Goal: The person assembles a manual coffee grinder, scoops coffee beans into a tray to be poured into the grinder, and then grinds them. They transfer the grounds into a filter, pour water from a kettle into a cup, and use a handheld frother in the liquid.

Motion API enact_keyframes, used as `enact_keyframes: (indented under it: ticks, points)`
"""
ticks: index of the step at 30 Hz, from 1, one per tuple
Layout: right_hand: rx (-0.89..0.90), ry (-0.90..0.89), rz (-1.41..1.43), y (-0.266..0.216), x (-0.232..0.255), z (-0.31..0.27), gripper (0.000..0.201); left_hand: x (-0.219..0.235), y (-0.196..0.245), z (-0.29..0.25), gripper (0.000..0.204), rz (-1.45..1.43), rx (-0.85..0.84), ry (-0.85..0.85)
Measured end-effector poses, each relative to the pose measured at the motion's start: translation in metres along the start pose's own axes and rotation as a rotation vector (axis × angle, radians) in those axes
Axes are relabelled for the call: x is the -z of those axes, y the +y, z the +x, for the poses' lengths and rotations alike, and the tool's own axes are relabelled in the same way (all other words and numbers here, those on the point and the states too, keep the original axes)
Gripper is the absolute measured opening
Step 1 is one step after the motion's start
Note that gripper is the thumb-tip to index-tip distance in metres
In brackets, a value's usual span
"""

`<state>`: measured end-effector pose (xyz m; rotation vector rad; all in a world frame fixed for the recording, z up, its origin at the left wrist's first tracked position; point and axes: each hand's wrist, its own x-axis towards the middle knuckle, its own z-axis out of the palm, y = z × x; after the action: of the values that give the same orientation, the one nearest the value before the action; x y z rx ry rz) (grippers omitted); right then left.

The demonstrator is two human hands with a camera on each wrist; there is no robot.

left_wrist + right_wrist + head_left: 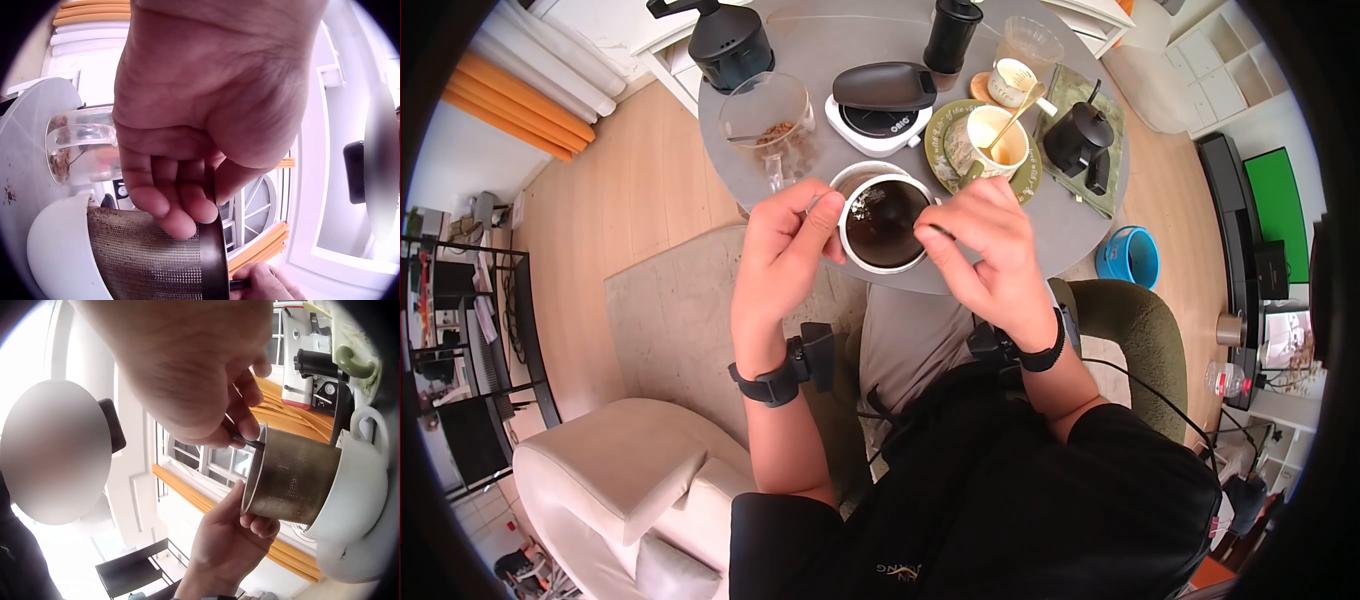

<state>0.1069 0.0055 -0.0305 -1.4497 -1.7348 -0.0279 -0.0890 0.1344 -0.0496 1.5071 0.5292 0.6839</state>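
A cylindrical metal mesh strainer (150, 250) with a dark rim sits tilted in a white cup (359, 487); the cup's handle shows in the right wrist view. My left hand (785, 240) pinches the strainer's rim, thumb on one side and fingers against the mesh. A short dark handle (250, 444) juts from that rim, and my right hand (990, 245) pinches it between thumb and fingers. From above, the inside of the strainer looks dark, with small bright reflections. Much of the white cup is hidden behind the strainer in the head view.
On the grey table (820, 40) stand a glass pitcher (738, 105) with brown bits, a white scale (880, 143), an olive plate (940, 150) bearing a cup (975, 125) and golden spoon (1015, 115), and a small black pot (1075, 140). A blue bin (1115, 262) stands on the floor.
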Motion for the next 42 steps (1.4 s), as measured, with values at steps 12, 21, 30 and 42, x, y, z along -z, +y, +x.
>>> enact_keyframes:
  ticks: [12,21,30,42]
  points:
    - [0.035,-0.025,0.064,0.001,0.001,0.002,0.011,0.0,-0.002,0.0,0.026,-0.01,0.002,-0.001]
    - [0.004,0.062,0.023,0.005,-0.003,0.002,0.014,-0.001,-0.004,0.001,0.023,-0.027,-0.007,0.027]
    - [0.025,0.008,0.063,0.006,-0.003,0.004,0.012,0.0,-0.005,0.0,0.023,-0.019,0.011,0.021]
    - [0.009,0.002,0.033,0.003,-0.002,0.004,0.012,0.0,-0.003,0.001,0.024,-0.025,-0.007,0.023]
